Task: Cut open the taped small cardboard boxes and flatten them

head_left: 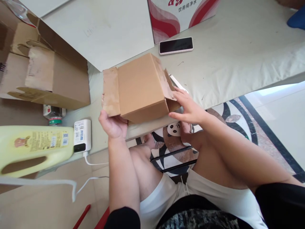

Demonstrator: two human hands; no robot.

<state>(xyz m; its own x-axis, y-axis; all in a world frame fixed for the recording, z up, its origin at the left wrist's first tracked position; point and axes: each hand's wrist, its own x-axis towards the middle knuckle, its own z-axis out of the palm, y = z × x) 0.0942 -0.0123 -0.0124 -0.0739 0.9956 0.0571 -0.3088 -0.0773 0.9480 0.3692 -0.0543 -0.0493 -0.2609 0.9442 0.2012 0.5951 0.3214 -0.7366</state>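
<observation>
Black shirt [197,214]: nearest my camera, cut off at the bottom of my view.
Left hand [114,125]: curled round the lower corner of the left flap of the cardboard box [140,87], gripping it; I can't see the fingertips, hidden by the cardboard.
Right hand [188,106]: fingers spread and extended, touching the flap at the box's right end, thumb apart below; I see no grip there.
Cardboard box: by the near edge of the cloth-covered counter [238,47], both end flaps out; whether it rests or is lifted, I can't tell.
White strip [179,83]: mostly behind the right flap, too covered for me to identify.
Phone [176,45]: beyond the box, just beside a red-and-white carton [171,19] whose top is cut off.
Yellow jug [59,136]: along the near edge, left of the box, cut off by my view.
</observation>
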